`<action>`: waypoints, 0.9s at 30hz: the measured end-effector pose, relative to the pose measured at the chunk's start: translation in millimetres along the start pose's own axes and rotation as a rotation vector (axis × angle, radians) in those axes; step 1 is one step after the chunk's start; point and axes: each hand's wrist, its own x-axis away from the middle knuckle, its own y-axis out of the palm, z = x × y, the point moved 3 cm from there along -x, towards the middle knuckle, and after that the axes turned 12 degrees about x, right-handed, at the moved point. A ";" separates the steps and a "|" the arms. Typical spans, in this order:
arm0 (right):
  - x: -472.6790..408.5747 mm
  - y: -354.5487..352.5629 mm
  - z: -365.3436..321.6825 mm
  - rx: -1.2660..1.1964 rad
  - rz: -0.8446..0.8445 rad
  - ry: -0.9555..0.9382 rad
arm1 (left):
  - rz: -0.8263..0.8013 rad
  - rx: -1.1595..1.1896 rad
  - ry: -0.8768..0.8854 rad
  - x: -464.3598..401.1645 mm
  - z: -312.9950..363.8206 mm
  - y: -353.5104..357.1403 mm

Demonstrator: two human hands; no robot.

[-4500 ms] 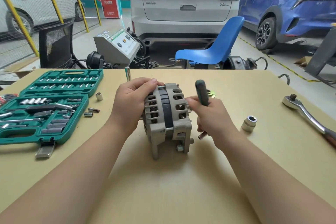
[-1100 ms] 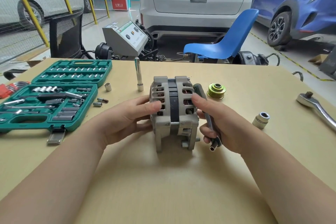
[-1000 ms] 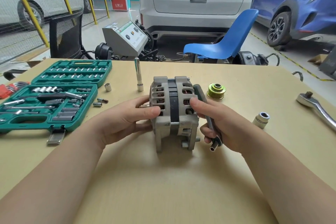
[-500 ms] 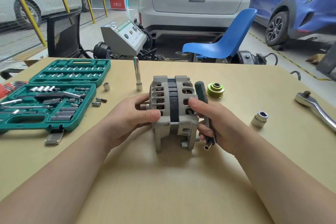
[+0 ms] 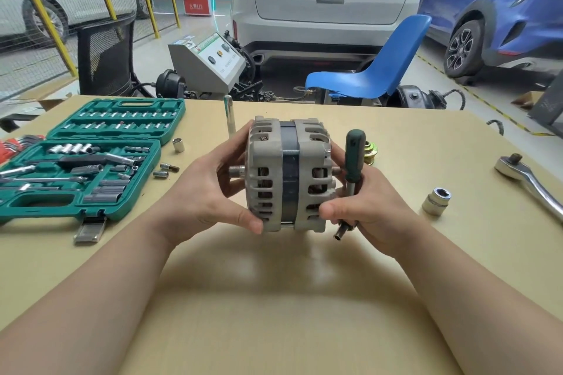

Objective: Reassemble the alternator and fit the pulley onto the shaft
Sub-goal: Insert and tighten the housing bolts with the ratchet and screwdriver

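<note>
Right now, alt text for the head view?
Two bare hands, left hand and right hand, hold a grey ribbed alternator over a tan table; the right also grips a green-handled driver. A brass grooved pulley lies behind, an open green socket case at left.

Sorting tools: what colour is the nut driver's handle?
Dark green handle on the metal-shafted nut driver, head view.
</note>
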 end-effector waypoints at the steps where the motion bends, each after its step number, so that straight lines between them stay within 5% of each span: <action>1: -0.1 0.4 -0.2 -0.020 -0.011 -0.007 | -0.005 -0.013 0.003 0.3 0.4 0.2; 27: 0.5 3.8 11.2 0.169 -0.067 0.031 | 0.012 -0.193 0.059 -0.3 -25.5 -16.4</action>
